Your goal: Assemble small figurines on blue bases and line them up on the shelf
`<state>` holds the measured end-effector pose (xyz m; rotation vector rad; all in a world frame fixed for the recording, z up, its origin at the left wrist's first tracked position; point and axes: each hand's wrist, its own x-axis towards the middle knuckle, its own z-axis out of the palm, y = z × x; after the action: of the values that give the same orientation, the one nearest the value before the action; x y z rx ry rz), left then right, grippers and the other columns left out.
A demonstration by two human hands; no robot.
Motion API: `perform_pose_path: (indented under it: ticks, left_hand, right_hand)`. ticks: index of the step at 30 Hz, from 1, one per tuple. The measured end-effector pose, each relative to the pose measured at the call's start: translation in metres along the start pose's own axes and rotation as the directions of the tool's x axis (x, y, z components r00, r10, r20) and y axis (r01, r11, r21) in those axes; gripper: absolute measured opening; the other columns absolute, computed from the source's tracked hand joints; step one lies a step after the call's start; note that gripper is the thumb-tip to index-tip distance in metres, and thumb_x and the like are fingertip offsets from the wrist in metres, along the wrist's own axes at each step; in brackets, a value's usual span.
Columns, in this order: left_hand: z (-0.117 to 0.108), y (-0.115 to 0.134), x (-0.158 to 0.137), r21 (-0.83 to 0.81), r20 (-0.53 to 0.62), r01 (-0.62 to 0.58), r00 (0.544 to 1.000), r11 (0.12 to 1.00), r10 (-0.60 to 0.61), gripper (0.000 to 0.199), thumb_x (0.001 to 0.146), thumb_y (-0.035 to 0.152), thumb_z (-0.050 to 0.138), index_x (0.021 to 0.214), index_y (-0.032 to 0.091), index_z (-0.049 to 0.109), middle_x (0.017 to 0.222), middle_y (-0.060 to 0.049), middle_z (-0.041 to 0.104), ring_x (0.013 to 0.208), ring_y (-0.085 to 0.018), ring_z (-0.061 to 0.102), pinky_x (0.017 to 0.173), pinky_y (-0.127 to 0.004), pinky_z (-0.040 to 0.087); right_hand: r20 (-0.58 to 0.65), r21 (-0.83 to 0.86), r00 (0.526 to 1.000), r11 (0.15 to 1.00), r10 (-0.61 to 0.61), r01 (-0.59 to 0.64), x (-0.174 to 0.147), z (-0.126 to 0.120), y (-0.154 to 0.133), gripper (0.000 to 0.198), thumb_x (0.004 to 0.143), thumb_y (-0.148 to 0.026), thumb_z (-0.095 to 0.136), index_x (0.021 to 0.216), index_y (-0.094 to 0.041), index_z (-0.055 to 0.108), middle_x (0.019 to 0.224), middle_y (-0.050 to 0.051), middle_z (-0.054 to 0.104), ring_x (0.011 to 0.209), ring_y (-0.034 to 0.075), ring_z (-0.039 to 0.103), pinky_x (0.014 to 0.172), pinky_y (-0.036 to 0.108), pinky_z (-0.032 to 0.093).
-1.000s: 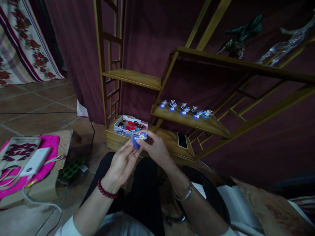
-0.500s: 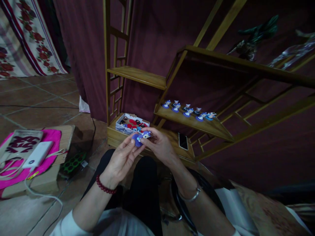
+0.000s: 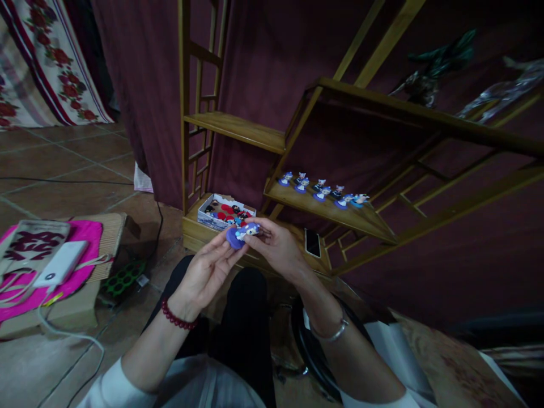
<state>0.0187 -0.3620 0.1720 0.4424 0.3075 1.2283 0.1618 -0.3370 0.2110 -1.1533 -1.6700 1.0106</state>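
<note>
Head view: my left hand [image 3: 212, 266] is half open, fingers loosely curled, fingertips on the round purple base of a figurine [image 3: 243, 233]; my right hand [image 3: 277, 247] pinches its upper part, thumb against fingers; figurine is tilted over, held in front of the bottom board's [image 3: 298, 233] front edge, near the open box [image 3: 208, 220] at that board's left end; small figures [image 3: 322, 193] stand in rows toward the middle shelf's [image 3: 361, 220] back edge; phone [image 3: 312, 243] lies near the bottom board's right end
</note>
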Motion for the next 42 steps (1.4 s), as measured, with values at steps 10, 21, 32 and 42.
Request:
perform_pose_path:
  ticks: [10, 21, 32, 42]
  left_hand:
    - [0.001, -0.003, -0.001, 0.027, -0.018, -0.023, 1.0, 0.999, 0.023, 0.03, 0.078, 0.01, 0.055, 0.107, 0.012, 0.058, 0.114, -0.009, 0.058, 0.112, -0.02, 0.049, 0.103, -0.037, 0.033]
    - [0.004, -0.003, -0.005, 0.03, -0.06, -0.04, 0.997, 0.999, 0.042, 0.032, 0.074, 0.007, 0.059, 0.105, 0.014, 0.058, 0.121, -0.008, 0.054, 0.115, -0.021, 0.046, 0.102, -0.035, 0.034]
    - [0.0, -0.009, -0.002, 0.05, -0.064, -0.053, 0.996, 0.997, 0.056, 0.032, 0.073, 0.005, 0.058, 0.104, 0.015, 0.059, 0.113, -0.006, 0.058, 0.105, -0.017, 0.053, 0.099, -0.031, 0.037]
    - [-0.023, -0.024, 0.002, -0.059, -0.204, 0.029, 0.978, 0.998, -0.04, 0.018, 0.072, 0.001, 0.05, 0.079, 0.01, 0.064, 0.088, -0.008, 0.065, 0.085, -0.014, 0.06, 0.085, -0.026, 0.045]
  right_hand:
    - [-0.025, -0.118, 0.996, 0.99, -0.084, 0.081, -0.003, 0.0, 0.003, 0.028, 0.073, -0.025, 0.058, 0.101, -0.022, 0.057, 0.092, 0.002, 0.063, 0.08, 0.015, 0.06, 0.074, 0.029, 0.048]
    - [-0.063, -0.34, 0.992, 0.937, -0.113, 0.085, -0.007, 0.0, -0.007, 0.023, 0.071, -0.027, 0.059, 0.094, -0.024, 0.059, 0.08, -0.001, 0.064, 0.068, 0.014, 0.059, 0.062, 0.026, 0.045]
    - [-0.003, -0.581, 0.979, 0.797, -0.201, 0.162, -0.008, 0.004, -0.007, 0.02, 0.075, -0.023, 0.056, 0.094, -0.025, 0.056, 0.082, -0.001, 0.062, 0.07, 0.014, 0.056, 0.067, 0.026, 0.04]
    - [0.108, -0.724, 0.984, 0.668, -0.138, 0.173, -0.016, 0.026, 0.022, 0.015, 0.082, -0.019, 0.048, 0.096, -0.021, 0.051, 0.095, 0.006, 0.059, 0.09, 0.018, 0.054, 0.078, 0.029, 0.04]
